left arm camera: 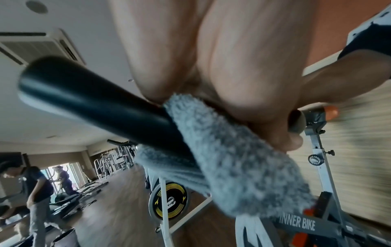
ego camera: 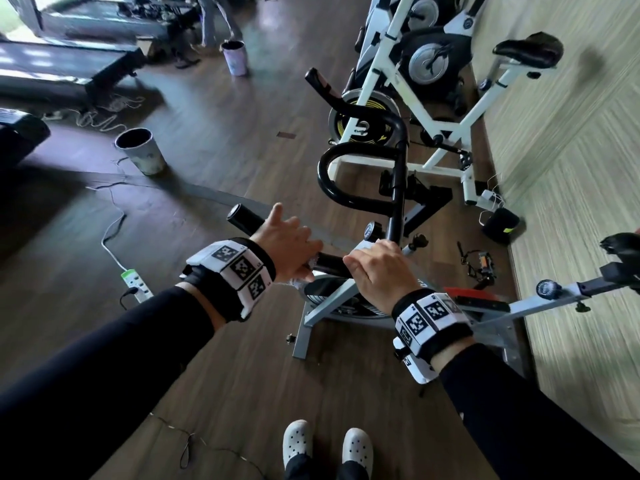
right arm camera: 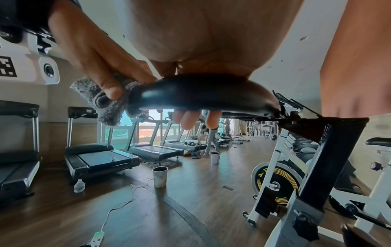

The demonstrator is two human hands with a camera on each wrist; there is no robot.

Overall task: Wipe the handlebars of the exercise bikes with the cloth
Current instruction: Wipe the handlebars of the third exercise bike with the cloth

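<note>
A black handlebar [ego camera: 242, 216] of the grey exercise bike [ego camera: 325, 306] runs across in front of me. My left hand [ego camera: 287, 242] wraps a fluffy grey cloth [ego camera: 301, 277] round the bar, thumb stretched out. The left wrist view shows the cloth [left arm camera: 232, 158] folded over the handlebar [left arm camera: 95, 103] under my left hand [left arm camera: 232, 66]. Just right of it, my right hand [ego camera: 377, 268] grips the bare bar. In the right wrist view my right hand [right arm camera: 201, 41] curls its fingers under the handlebar [right arm camera: 201, 95], with the cloth [right arm camera: 105, 107] beside it.
A white-framed bike [ego camera: 450, 109] stands behind, its black looped handlebar [ego camera: 346, 109] close ahead. Two buckets [ego camera: 142, 150] [ego camera: 235, 57], a power strip [ego camera: 136, 282] with its cable, and treadmills [ego camera: 69, 64] are on the left. A wall [ego camera: 571, 168] bounds the right. A person [right arm camera: 211, 138] stands far back.
</note>
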